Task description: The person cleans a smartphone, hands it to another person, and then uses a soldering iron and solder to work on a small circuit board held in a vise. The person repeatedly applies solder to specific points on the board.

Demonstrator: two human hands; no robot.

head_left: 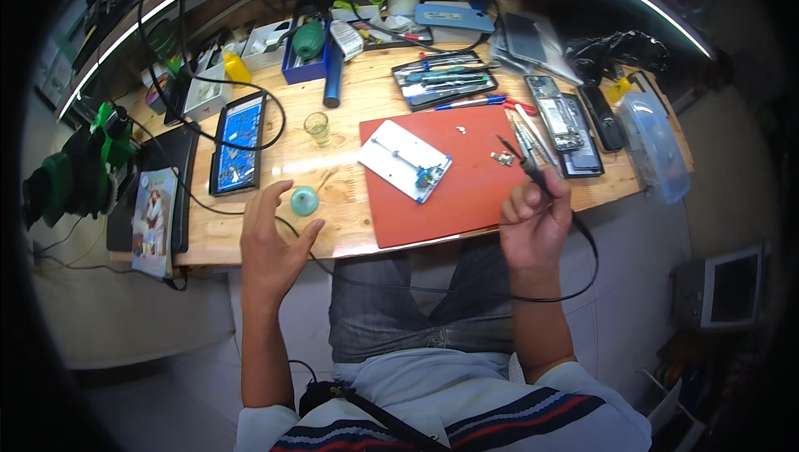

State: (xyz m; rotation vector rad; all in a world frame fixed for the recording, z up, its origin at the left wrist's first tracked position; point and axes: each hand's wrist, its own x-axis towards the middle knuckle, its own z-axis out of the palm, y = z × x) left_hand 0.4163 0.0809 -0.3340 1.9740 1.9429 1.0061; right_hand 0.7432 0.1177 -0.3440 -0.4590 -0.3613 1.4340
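Observation:
My right hand [538,227] is closed around the handle of a soldering iron [533,171], which points up and to the left over the right side of a red mat [449,211]. Its black cable loops below my wrist and runs left. My left hand [275,240] is held at the table's front edge with thumb and fingers apart and nothing in it. Just beside its fingers sits a small round teal pot [305,201]. On the mat lies a white board holder [391,146] with a small blue-green circuit board [429,176] at its near right corner. Several tiny metal parts [502,157] lie near the iron's tip.
A small glass [317,129] stands behind the teal pot. To the left are a blue tray [239,144] and a booklet [156,219]. Behind the mat is a tool tray [444,80]; at right, opened phones [555,115] and a clear plastic box [653,144].

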